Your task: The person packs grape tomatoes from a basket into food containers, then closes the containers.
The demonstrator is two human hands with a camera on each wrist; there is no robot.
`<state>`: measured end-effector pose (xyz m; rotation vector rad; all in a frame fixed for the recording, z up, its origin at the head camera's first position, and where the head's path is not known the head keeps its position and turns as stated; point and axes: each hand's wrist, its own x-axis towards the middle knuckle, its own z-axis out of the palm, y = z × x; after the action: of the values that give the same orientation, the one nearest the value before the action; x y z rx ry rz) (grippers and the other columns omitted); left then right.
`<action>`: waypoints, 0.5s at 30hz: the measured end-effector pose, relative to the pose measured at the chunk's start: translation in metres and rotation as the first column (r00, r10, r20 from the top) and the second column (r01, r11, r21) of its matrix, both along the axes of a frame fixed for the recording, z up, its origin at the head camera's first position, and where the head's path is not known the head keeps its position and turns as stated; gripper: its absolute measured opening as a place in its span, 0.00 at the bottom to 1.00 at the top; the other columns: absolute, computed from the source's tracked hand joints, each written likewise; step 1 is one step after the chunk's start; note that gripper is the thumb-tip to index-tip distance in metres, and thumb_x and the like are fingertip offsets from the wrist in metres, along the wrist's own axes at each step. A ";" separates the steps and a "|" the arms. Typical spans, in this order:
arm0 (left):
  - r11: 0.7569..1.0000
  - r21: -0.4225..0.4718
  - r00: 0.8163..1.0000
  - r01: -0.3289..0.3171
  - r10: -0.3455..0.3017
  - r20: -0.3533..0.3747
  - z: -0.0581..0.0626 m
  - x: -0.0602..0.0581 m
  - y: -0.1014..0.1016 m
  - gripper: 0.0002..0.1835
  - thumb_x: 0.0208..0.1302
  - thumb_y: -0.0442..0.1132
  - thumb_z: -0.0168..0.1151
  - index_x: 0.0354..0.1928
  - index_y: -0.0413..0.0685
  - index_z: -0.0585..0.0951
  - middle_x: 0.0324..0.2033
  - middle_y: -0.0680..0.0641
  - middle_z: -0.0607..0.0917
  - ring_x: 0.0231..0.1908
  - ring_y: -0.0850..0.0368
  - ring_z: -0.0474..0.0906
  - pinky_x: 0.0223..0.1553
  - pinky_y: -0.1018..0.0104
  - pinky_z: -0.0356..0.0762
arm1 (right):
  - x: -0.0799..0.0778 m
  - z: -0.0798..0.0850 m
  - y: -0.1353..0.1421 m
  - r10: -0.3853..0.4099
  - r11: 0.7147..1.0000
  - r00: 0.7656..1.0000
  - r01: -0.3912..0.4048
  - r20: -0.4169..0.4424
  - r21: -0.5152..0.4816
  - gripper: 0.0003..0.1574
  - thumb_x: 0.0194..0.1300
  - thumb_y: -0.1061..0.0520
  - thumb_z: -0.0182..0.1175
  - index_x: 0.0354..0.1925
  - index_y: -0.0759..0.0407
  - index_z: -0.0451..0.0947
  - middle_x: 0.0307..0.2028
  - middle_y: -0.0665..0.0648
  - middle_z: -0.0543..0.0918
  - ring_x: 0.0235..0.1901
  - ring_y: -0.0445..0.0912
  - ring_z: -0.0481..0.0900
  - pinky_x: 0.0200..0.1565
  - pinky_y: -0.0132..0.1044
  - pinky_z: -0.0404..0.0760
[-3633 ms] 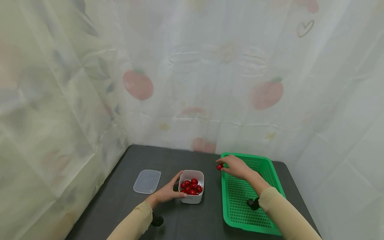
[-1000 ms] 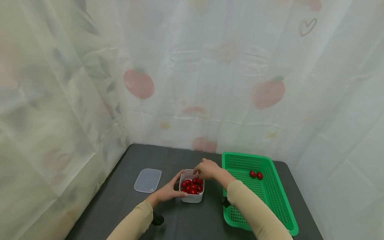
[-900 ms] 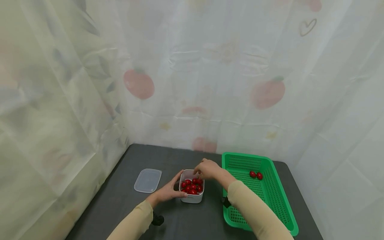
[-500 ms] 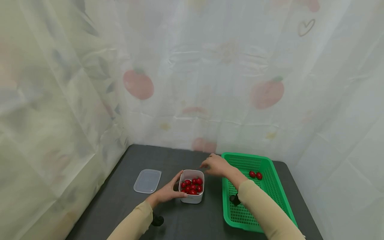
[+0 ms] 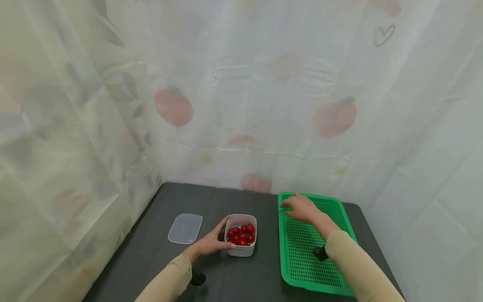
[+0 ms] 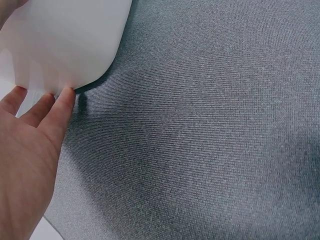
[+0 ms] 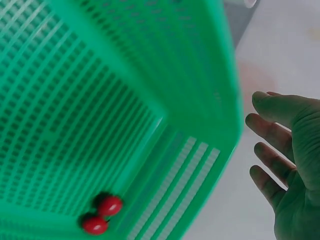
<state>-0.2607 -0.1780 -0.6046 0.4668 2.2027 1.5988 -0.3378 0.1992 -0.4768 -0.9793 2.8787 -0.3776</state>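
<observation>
My left hand [image 5: 209, 243] holds a small white plastic container [image 5: 240, 251] between thumb and fingers. Several red cherry tomatoes [image 5: 242, 236] lie inside it. In the left wrist view the fingertips [image 6: 67, 94] press against the container's smooth side [image 6: 75, 40]. Over the far left part of a green basket [image 5: 285, 268] is my right hand [image 5: 302, 208], its fingers spread and holding nothing. Two cherry tomatoes [image 7: 102, 215] lie together in the basket in the right wrist view; my right hand and forearm hide them from the head view.
A translucent lid [image 5: 185, 228] lies flat on the dark grey table [image 5: 211, 197], left of the container. Pale printed curtains [image 5: 241, 105] hang behind the table and on both sides. The basket's raised rim [image 5: 284, 251] stands right of the container.
My right hand has left the container and moved right over the basket, after bringing a cherry tomato from there to the container. My left hand has stayed on the container.
</observation>
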 end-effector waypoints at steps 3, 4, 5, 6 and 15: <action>1.000 0.003 1.000 -0.001 0.001 0.007 -0.001 0.000 -0.001 0.60 0.63 0.48 0.74 0.83 0.58 0.39 0.80 0.40 0.49 0.77 0.35 0.49 0.67 0.33 0.59 | -0.001 -0.002 0.018 -0.028 1.000 1.000 0.028 0.004 -0.004 0.18 0.69 0.60 0.67 0.56 0.57 0.85 0.53 0.56 0.86 0.62 0.63 0.74 0.62 0.60 0.71; 1.000 0.003 1.000 -0.003 0.003 0.009 -0.001 0.000 -0.001 0.61 0.63 0.49 0.74 0.83 0.59 0.39 0.80 0.40 0.49 0.77 0.35 0.49 0.67 0.33 0.59 | -0.002 -0.004 0.023 -0.039 0.999 0.999 0.039 0.001 0.001 0.18 0.69 0.60 0.67 0.57 0.57 0.85 0.54 0.56 0.85 0.62 0.63 0.74 0.61 0.60 0.71; 1.000 0.001 1.000 -0.004 0.004 0.011 -0.001 0.000 -0.001 0.61 0.63 0.49 0.74 0.83 0.59 0.39 0.80 0.40 0.49 0.77 0.35 0.49 0.67 0.33 0.60 | -0.003 -0.006 0.028 -0.059 0.998 0.998 0.059 0.005 0.004 0.18 0.70 0.59 0.66 0.57 0.56 0.85 0.54 0.56 0.85 0.62 0.64 0.73 0.59 0.60 0.73; 1.000 0.001 1.000 -0.003 0.003 0.009 0.000 0.000 -0.001 0.61 0.63 0.49 0.74 0.83 0.58 0.39 0.80 0.40 0.49 0.76 0.34 0.49 0.67 0.33 0.60 | -0.003 -0.008 0.033 -0.072 0.997 0.997 0.072 -0.002 0.010 0.18 0.69 0.59 0.66 0.57 0.56 0.85 0.54 0.56 0.85 0.63 0.65 0.72 0.57 0.60 0.75; 1.000 -0.002 1.000 0.003 -0.003 -0.002 0.002 0.002 -0.001 0.59 0.65 0.46 0.73 0.83 0.56 0.39 0.80 0.39 0.48 0.76 0.33 0.49 0.67 0.33 0.60 | -0.001 -0.021 0.064 -0.178 0.981 0.984 0.177 0.003 0.080 0.20 0.71 0.58 0.65 0.59 0.62 0.82 0.54 0.63 0.84 0.59 0.68 0.74 0.55 0.62 0.75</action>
<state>-0.2588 -0.1793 -0.6025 0.4709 2.2033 1.5955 -0.3392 0.2633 -0.4979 -0.7082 2.9552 -0.2761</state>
